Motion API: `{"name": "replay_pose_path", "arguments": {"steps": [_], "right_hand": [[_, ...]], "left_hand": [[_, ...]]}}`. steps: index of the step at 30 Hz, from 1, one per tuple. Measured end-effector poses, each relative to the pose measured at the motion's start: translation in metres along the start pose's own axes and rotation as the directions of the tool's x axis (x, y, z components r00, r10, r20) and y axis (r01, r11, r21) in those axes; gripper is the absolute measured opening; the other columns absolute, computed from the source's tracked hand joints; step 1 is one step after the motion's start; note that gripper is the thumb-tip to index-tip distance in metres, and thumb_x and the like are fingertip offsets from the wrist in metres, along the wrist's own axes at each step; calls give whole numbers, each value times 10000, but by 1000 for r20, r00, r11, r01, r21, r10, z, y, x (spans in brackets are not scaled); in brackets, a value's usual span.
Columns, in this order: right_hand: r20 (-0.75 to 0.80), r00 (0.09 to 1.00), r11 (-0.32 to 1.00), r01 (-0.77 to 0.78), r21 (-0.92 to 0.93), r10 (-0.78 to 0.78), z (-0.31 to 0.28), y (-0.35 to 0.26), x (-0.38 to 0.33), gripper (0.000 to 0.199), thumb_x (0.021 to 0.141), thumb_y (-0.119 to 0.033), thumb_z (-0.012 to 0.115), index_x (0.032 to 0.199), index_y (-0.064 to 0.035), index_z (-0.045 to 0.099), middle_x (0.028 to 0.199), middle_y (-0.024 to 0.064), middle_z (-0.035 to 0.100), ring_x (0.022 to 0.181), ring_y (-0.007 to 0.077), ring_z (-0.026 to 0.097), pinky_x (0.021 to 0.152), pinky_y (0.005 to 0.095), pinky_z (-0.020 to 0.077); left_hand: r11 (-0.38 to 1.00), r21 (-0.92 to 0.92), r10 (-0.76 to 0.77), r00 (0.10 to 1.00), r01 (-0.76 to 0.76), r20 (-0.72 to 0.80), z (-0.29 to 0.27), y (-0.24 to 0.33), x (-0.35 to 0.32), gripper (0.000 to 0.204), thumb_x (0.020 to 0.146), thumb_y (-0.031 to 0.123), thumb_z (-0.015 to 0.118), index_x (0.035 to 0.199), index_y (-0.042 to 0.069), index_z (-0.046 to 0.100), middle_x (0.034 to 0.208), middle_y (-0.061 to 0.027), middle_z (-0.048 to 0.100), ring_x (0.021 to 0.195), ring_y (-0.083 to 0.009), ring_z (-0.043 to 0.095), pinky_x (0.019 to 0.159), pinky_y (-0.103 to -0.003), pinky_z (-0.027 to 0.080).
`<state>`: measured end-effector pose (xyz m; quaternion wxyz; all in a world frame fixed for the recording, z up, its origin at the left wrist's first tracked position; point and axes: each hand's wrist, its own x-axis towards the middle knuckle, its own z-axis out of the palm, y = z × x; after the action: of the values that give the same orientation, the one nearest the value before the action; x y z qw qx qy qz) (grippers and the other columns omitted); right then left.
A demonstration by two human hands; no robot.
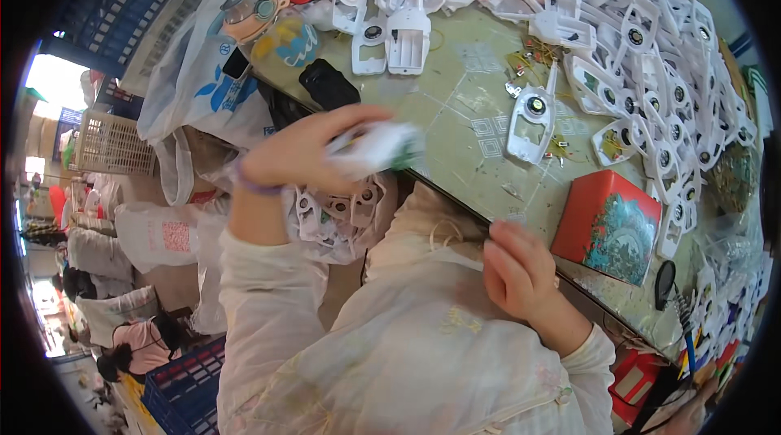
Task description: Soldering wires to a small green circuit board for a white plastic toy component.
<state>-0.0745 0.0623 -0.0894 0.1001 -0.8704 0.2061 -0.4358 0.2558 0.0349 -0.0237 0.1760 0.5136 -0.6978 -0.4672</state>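
Observation:
My left hand is closed round a white plastic housing, held just off the table's left edge. Motion smears the housing, and a green patch shows at its far end. Below this hand, an open plastic bag holds several white housings. My right hand rests at the table's near edge with its fingers curled together, and nothing shows in them. Beyond it, a single white housing with a round black speaker lies on the table beside thin wires and small metal parts.
White housings are heaped along the table's far and right sides. A red box stands near my right hand. A black pouch and a white plastic bag lie at the left. A blue crate sits low on the left.

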Motion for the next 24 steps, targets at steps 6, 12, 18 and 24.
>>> {"name": "replay_pose_path", "arguments": {"steps": [6,12,18,24], "right_hand": [[141,988,986,36,160,-59,-18,-6,-31,351,673,-52,711,1014,-20,635,982,123,635,791,270,660,642,311,553],[200,979,975,-14,222,-31,-3,-7,-31,341,687,-78,718,1016,-39,637,969,97,629,713,217,641,576,305,537],[214,973,974,-128,188,87,-8,-1,-48,350,706,-90,721,1044,-62,634,963,80,636,693,224,632,558,324,523],[202,972,966,-160,201,119,-8,-8,-42,332,720,-95,716,1043,-76,639,920,77,647,733,235,643,611,335,534]], "left_hand": [[856,-61,-515,857,514,-14,18,-134,-96,896,612,320,851,1348,14,441,1238,-130,568,1167,-222,525,979,-309,408],[609,289,-691,673,739,-265,109,-307,-55,1075,585,581,765,1446,106,333,1449,-225,358,1334,-349,356,1075,-380,331],[808,545,-480,786,224,389,91,-173,13,687,821,514,638,1288,22,532,1267,-159,579,1134,-272,569,957,-386,443],[973,-152,213,935,-175,285,45,18,46,269,883,196,655,1088,21,650,1011,-84,673,868,-160,626,738,-290,498]]}}
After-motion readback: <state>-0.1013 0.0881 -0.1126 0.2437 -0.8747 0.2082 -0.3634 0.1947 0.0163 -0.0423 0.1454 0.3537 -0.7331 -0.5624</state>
